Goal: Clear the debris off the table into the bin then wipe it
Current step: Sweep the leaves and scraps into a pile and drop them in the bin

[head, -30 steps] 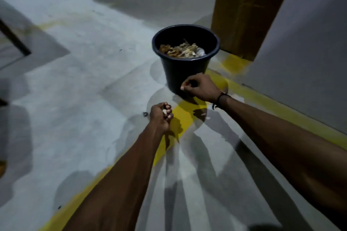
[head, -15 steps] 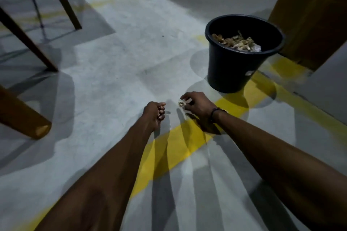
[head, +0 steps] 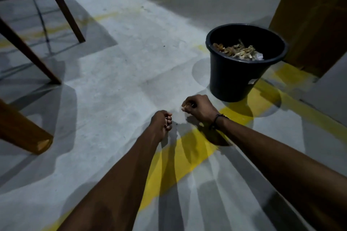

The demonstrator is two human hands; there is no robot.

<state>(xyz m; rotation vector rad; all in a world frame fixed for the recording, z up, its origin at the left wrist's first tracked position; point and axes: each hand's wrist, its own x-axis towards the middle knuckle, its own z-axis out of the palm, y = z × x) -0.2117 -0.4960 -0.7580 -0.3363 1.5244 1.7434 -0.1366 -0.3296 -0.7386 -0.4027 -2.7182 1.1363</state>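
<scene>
Black plastic, the bin stands on the floor just beyond both hands, part-filled with brown scraps. The right hand pinches a pale scrap; the left hand is curled around something small. Judged step: gathering dropped debris; next, lift both over the rim and release. The bin's pale sticker is unreadable.

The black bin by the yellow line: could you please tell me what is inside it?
The black bin holds tan scraps and something whitish. Anything beneath that pile is covered.
</scene>
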